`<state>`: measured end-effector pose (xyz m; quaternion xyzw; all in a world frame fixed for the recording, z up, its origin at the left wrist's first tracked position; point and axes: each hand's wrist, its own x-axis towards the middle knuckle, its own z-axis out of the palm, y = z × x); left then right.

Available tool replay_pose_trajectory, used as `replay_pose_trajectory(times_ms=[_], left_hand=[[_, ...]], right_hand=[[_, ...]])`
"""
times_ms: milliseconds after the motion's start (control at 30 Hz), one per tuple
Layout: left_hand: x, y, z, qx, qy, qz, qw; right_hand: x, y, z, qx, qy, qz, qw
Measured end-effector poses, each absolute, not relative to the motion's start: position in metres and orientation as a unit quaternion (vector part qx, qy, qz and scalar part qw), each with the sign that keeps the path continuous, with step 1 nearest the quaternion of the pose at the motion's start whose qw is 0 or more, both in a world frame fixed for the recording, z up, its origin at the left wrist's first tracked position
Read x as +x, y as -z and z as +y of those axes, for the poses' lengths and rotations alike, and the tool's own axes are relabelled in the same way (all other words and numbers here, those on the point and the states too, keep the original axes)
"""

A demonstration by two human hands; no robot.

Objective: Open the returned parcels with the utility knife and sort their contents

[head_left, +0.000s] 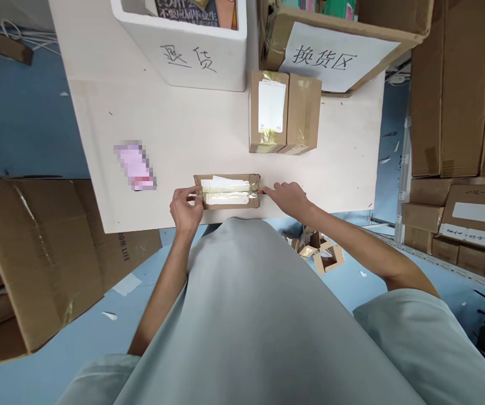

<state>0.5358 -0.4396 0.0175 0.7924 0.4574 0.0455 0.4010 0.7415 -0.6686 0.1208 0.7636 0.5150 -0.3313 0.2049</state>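
A small, flat cardboard box (pixel 228 206) lies at the table's near edge, with clear tape and white paper labels along its top. My left hand (pixel 187 211) grips the left end of this box between thumb and fingers. At the other end is my right hand (pixel 288 199), fingers curled and index finger pointing at the box. A small red object (pixel 262 192) shows at that fingertip, against the box's right end; the rest of it is hidden by the hand.
Two taped cartons (pixel 304 112) stand together beyond the box. Behind them are a white foam bin (pixel 209 62) with books and a large open carton (pixel 369 34). A blurred pink item (pixel 135 164) lies to the left. Opened boxes (pixel 327 256) lie on the floor; shelved cartons (pixel 470 216) line the right.
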Motion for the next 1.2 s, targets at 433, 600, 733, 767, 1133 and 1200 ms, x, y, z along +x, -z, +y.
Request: replay_pose_trajectory(times_ms=[433,600,733,767,1133,1200], left_hand=[[0.540,-0.026,-0.451,0.814,-0.013,0.426,0.394],[0.540,-0.027,-0.451,0.812,-0.010,0.422,0.404],[0.540,-0.028,-0.451,0.811,-0.010,0.418,0.410],[0.540,-0.027,-0.451,0.812,-0.010,0.416,0.409],[0.517,-0.016,-0.420,0.795,-0.042,0.438,0.417],[0.510,-0.013,-0.412,0.783,-0.042,0.453,0.424]], right_hand=[[0.731,-0.115,-0.722,0.765,0.374,0.492,0.180],[0.729,-0.102,-0.741,0.777,0.356,0.494,0.159],[0.730,-0.085,-0.750,0.790,0.360,0.473,0.148],[0.730,-0.079,-0.752,0.794,0.364,0.466,0.143],[0.726,-0.033,-0.703,0.829,0.328,0.452,0.016],[0.719,-0.026,-0.689,0.842,0.313,0.439,-0.030]])
